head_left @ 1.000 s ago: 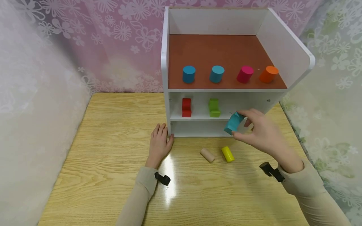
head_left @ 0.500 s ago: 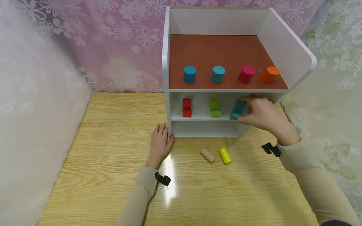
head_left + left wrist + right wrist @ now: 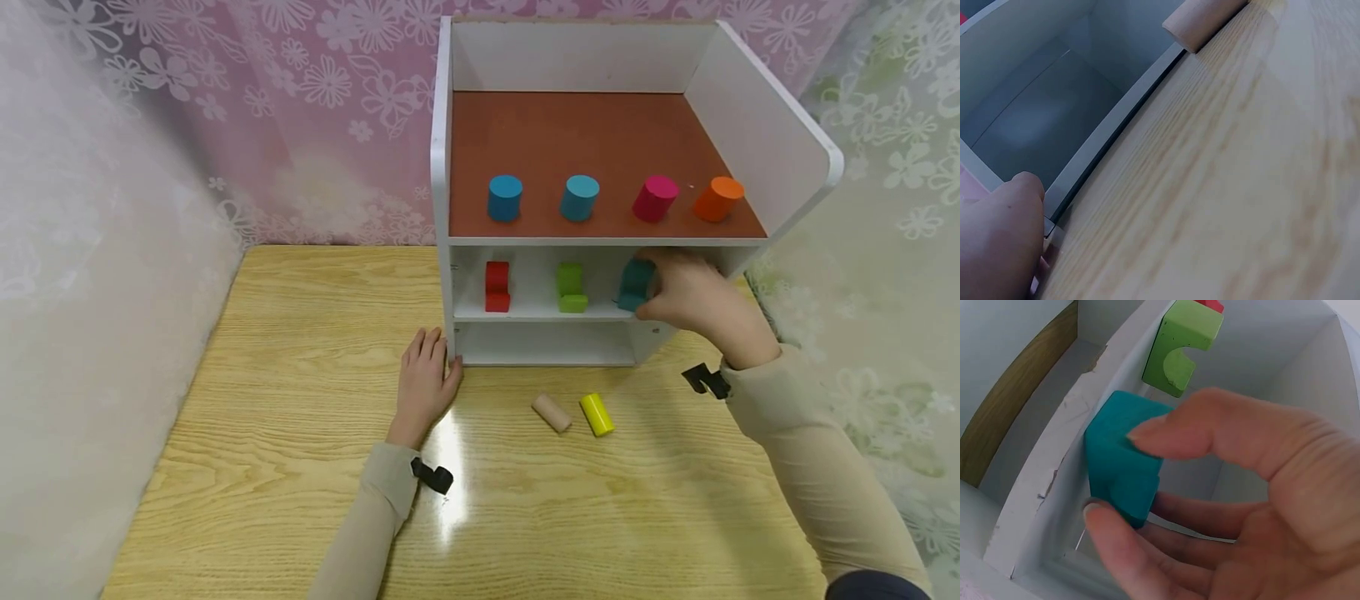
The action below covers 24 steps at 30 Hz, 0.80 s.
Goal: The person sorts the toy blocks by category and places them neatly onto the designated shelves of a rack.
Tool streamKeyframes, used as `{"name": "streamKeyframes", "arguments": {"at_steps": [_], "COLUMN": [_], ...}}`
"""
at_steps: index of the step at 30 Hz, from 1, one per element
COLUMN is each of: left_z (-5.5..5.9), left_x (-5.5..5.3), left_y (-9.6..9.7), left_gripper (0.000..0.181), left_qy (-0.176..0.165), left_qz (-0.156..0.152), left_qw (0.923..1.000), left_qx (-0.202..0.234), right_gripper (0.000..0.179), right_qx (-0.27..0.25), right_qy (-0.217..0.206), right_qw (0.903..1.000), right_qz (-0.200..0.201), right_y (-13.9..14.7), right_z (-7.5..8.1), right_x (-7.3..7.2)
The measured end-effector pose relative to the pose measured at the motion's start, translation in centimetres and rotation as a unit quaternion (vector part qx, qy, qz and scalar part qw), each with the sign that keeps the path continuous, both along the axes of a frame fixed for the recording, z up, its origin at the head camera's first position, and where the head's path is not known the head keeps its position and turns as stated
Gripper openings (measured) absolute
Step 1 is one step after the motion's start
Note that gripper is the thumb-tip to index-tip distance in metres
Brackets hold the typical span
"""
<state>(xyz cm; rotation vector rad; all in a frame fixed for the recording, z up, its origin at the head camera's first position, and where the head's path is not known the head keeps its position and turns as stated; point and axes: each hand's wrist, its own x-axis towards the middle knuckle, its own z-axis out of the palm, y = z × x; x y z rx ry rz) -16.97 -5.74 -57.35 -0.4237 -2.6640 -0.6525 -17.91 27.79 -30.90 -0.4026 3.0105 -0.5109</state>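
Observation:
My right hand (image 3: 693, 292) reaches into the middle compartment of the white shelf unit (image 3: 543, 342) and holds a teal block (image 3: 636, 283) between thumb and fingers. In the right wrist view the thumb lies across one face of the teal block (image 3: 1116, 450), with the fingers along other sides. To its left on the same shelf stand a green block (image 3: 571, 287) with a round cut-out and a red block (image 3: 497, 287). My left hand (image 3: 424, 379) rests on the table, its fingers stretched out beside the unit's lower left corner; the left wrist view shows little of it.
On the unit's brown top stand a blue cylinder (image 3: 505, 198), a light-blue cylinder (image 3: 580, 198), a pink cylinder (image 3: 656, 198) and an orange cylinder (image 3: 718, 199). A plain wooden cylinder (image 3: 552, 412) and a yellow cylinder (image 3: 597, 415) lie on the table (image 3: 300, 333) before the unit.
My right hand has carried the teal block up from before the lower compartment into the middle one. The yellow cylinder has shifted slightly left. My left hand stays where it was.

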Motion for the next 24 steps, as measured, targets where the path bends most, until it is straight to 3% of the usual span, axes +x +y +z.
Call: {"name": "streamKeyframes", "arguments": {"at_steps": [14, 24], "left_z": [0.1, 0.2], "left_x": [0.1, 0.1], "left_y": [0.0, 0.0], "left_gripper": [0.044, 0.043], "left_qy": [-0.009, -0.007], "left_qz": [-0.003, -0.001], "left_qw": [1.0, 1.0], "left_qx": [0.002, -0.001], "right_gripper": [0.056, 0.057], "right_qx": [0.032, 0.046], "right_qy": [-0.011, 0.011], "right_qw": [0.9994, 0.9986], "right_qz": [-0.009, -0.024], "right_y": [0.0, -0.3], "right_z": [-0.3, -0.1], "right_x": [-0.3, 0.9]}}
